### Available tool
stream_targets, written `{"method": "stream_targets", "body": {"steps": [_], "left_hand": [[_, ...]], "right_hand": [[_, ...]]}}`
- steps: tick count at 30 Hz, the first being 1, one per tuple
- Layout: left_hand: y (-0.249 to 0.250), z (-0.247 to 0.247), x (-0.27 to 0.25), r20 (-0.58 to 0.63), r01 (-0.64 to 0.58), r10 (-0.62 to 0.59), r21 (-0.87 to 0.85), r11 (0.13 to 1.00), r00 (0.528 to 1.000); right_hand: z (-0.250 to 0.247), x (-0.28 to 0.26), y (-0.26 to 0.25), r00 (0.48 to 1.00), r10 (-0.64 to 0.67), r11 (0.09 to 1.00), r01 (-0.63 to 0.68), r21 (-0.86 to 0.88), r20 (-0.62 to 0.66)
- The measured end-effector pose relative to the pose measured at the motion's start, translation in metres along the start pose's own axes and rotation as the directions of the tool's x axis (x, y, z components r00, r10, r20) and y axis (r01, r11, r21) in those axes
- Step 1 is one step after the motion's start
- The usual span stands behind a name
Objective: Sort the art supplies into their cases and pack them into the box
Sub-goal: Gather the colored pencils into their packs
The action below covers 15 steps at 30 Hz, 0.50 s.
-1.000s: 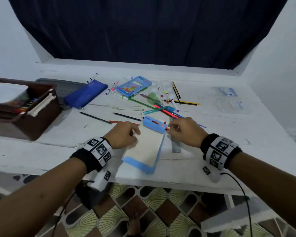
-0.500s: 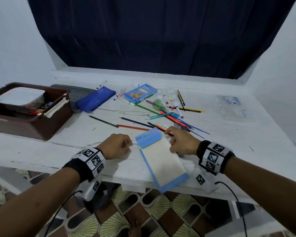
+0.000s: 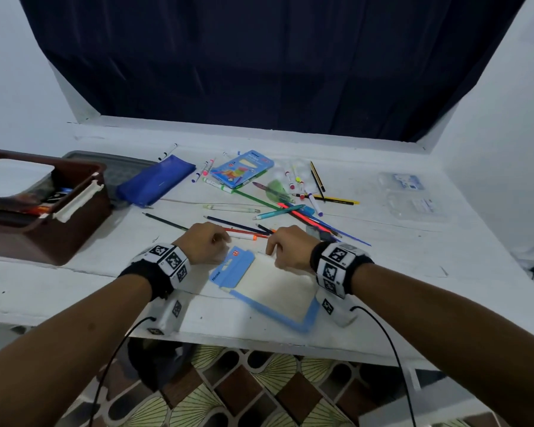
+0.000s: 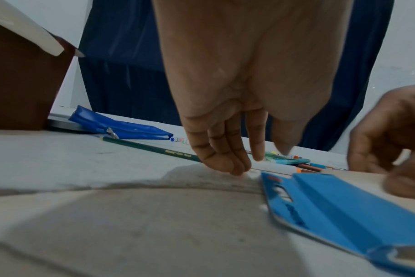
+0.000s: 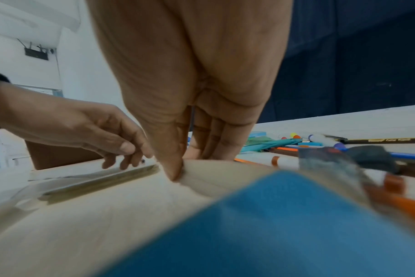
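Your two hands meet over a flat blue and cream marker case (image 3: 269, 285) lying near the front edge of the white counter (image 3: 383, 241).

Your right hand (image 3: 290, 249) rests on the far end of the case; in the right wrist view its thumb and curled fingers (image 5: 173, 163) pinch the cream edge of the case.

Your left hand (image 3: 202, 241) sits just left of the case's blue flap (image 3: 233, 265). Its fingers (image 4: 223, 159) point down and are bunched together, with the tips at the counter beside a white marker with an orange end (image 4: 278, 168). I cannot tell whether they hold the marker or only touch it.

Beyond your hands, loose coloured pencils and markers (image 3: 293, 208) lie scattered across the middle of the counter. A dark green pencil (image 4: 149, 149) lies to the left of your left hand. Farther back are a blue zip pouch (image 3: 156, 180) and a printed blue pencil carton (image 3: 242, 167).

At the far left stands a brown box (image 3: 50, 235), already holding some supplies. Clear plastic cases (image 3: 413, 195) lie at the far right.
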State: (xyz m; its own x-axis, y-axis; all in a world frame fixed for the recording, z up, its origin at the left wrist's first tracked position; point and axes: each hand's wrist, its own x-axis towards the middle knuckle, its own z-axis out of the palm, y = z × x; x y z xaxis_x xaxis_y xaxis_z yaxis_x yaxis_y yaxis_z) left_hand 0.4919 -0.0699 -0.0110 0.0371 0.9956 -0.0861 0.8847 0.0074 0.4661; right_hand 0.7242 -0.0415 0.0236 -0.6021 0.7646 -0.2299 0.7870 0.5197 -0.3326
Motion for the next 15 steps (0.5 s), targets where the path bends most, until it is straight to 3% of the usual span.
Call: {"method": "stream_targets", "body": {"steps": [5, 10, 13, 15], "left_hand": [[-0.021, -0.009, -0.004, 0.106, 0.083, -0.079, -0.037, 0.996, 0.991], [-0.041, -0.015, -0.010, 0.070, 0.078, -0.080, 0.034, 0.996, 0.994], [-0.040, -0.023, -0.011, 0.061, -0.080, 0.079, 0.017, 0.997, 0.995], [-0.030, -0.025, -0.010, 0.185, -0.275, 0.263, 0.044, 0.960, 0.947]], "right_hand": [[0.004, 0.032, -0.020, 0.999, -0.012, 0.999, 0.014, 0.051, -0.044], [0.002, 0.030, -0.024, 0.998, -0.043, 0.999, 0.042, -0.007, -0.050], [0.002, 0.009, -0.010, 0.999, -0.013, 0.993, 0.008, -0.117, -0.036], [0.004, -0.005, 0.005, 0.998, 0.055, 0.989, -0.057, -0.135, -0.015]]}}
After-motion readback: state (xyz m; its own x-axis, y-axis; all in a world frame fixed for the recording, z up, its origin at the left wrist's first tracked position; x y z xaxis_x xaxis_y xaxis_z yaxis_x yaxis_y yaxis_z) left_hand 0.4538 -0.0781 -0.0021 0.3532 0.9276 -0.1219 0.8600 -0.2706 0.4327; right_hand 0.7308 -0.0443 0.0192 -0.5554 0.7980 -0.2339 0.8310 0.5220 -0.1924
